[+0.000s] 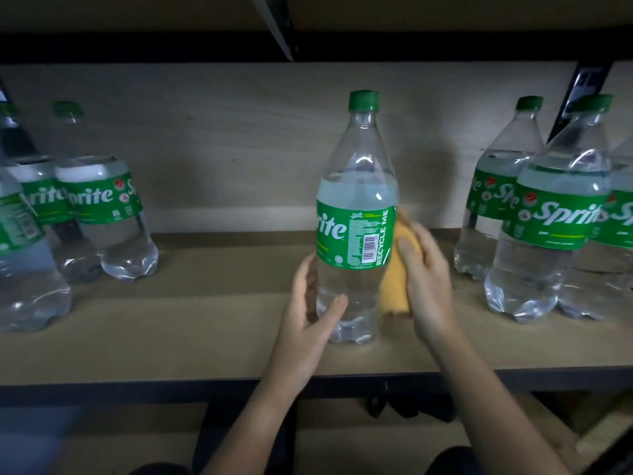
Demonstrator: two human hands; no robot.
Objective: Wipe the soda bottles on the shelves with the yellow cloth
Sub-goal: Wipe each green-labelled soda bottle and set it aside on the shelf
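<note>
One Sprite bottle (356, 214) is standing upright near the middle of the wooden shelf (212, 337), its green cap (363, 100) on and its barcode and "RECYCLE ME" panel facing the viewer. The left hand (310, 313) is gripping the clear lower body of this bottle, thumb curling across the front and fingers wrapping behind. The right hand (424, 269) is clutching the yellow cloth (397, 286), fingers closing over it and pressing it against the bottle's right side, at and below the label. Three more Sprite bottles (102, 214) are standing in a group at the far left of the shelf, and several others (544, 214) are crowding together at the far right, all well apart from the held bottle. A dark metal rail (171, 392) is edging the shelf's near side.
</note>
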